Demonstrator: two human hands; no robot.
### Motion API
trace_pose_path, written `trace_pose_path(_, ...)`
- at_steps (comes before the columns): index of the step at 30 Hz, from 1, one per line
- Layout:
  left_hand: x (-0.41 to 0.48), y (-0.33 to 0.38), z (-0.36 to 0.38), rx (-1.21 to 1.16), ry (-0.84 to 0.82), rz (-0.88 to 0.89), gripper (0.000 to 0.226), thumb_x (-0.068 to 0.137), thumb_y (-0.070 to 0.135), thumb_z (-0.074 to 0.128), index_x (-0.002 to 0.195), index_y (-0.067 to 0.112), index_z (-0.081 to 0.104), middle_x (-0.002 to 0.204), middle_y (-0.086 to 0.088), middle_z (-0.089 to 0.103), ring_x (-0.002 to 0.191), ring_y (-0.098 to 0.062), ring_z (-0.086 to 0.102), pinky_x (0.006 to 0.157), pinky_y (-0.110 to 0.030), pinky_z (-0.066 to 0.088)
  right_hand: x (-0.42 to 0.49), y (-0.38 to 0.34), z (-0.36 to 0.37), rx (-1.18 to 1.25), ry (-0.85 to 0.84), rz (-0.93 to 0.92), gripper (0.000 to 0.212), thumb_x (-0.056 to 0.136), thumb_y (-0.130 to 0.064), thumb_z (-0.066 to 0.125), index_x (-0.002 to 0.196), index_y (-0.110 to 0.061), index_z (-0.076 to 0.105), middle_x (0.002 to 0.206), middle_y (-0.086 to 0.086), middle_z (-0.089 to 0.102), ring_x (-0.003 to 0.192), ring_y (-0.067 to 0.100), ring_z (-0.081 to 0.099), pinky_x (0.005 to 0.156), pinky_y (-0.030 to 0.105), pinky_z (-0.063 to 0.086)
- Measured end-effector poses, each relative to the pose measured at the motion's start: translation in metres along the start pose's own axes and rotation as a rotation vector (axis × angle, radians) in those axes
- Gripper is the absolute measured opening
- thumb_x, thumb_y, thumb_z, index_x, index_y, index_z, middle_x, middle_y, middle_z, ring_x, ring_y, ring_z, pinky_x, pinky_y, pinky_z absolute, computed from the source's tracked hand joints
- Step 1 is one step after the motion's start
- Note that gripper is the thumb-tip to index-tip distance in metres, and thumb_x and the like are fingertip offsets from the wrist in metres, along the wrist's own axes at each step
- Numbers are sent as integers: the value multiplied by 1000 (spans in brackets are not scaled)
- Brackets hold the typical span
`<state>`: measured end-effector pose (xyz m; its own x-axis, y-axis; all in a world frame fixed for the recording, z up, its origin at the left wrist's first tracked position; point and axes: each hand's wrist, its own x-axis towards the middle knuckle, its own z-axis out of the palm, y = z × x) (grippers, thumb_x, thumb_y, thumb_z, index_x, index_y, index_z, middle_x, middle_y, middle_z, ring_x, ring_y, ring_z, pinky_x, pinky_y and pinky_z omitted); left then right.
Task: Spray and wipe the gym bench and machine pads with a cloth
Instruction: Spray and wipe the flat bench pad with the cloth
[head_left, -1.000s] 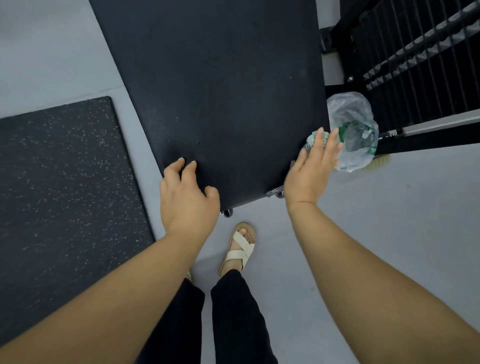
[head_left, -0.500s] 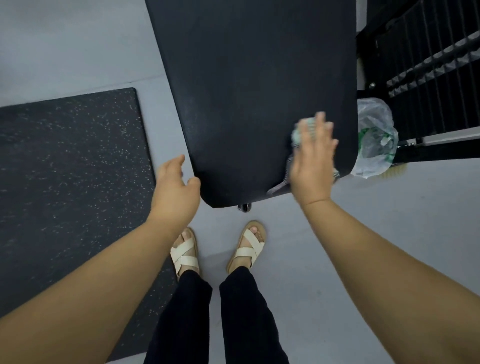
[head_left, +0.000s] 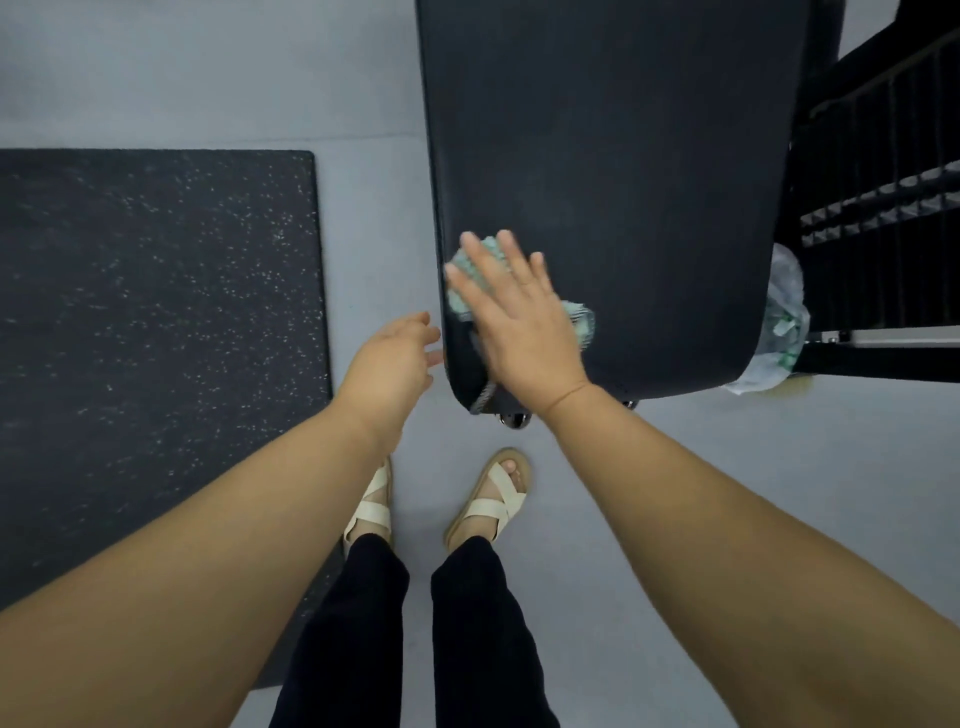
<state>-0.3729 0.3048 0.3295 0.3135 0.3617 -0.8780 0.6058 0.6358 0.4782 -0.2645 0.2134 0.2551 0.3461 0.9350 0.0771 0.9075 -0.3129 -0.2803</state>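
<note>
A long black padded gym bench runs away from me, its near rounded end just ahead of my feet. My right hand lies flat with fingers spread on a pale green cloth, pressing it onto the bench's near left corner. The cloth shows above my fingertips and to the right of my palm. My left hand hovers just off the bench's left edge, fingers loosely curled and holding nothing. No spray bottle is in view.
A black speckled rubber mat lies on the grey floor to the left. A clear plastic bag with green contents sits right of the bench by a black machine frame. My sandalled feet stand below the bench end.
My right hand has slid the cloth from the bench's right edge across to its left corner. My left hand has come off the bench end and hangs beside it.
</note>
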Motion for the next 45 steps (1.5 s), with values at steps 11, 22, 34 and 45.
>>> trace_pose_path(11,0,12,-5,-28,-42,-46,25,97,9,35,83,23,50,78,4,50,76,-14,51,77,-27,44,46,-23,-1,17,190,671,54,95,-24,41,146,-13,31,156,12,18,143,37,13,114,49,6)
trace_pose_path(22,-10,37,41,343,97,155,51,93,33,35,143,22,36,146,1,32,129,-21,39,110,-37,31,11,75,-34,-74,52,240,57,81,4,45,136,-10,47,146,17,38,134,46,29,109,53,16)
trace_pose_path(34,-1,46,107,723,219,465,51,97,29,38,146,21,28,156,2,7,143,-18,-1,115,-36,13,14,54,-26,2,178,414,56,91,-38,39,137,-8,45,146,17,38,135,42,31,109,51,21)
trace_pose_path(45,7,47,109,773,187,382,56,96,30,44,148,30,23,155,19,-2,143,-11,-4,113,-32,13,17,142,-56,101,317,941,51,97,-15,41,146,-10,28,156,13,15,144,36,9,116,49,8)
